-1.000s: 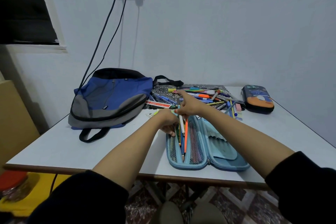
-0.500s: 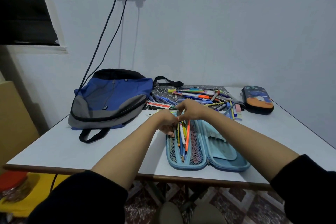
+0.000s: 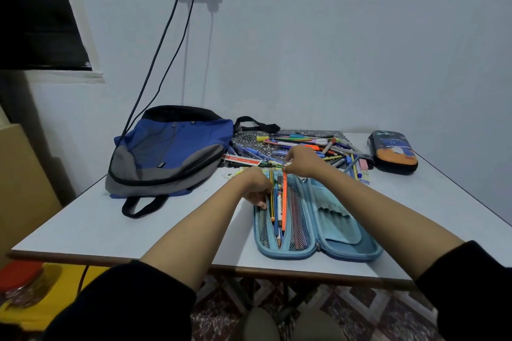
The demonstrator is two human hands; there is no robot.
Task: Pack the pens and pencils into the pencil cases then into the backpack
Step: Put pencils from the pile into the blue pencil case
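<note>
The light blue fabric pencil case lies open on the white table, under my fingers. My left hand curls its fingers round the case's left rim, beside the mesh pocket. An orange pencil lies in that pocket, its far end at my right hand, whose fingertips are pinched together; whether they hold it I cannot tell. Loose coloured pens and pencils lie just beyond; the blue and grey backpack sits well left.
</note>
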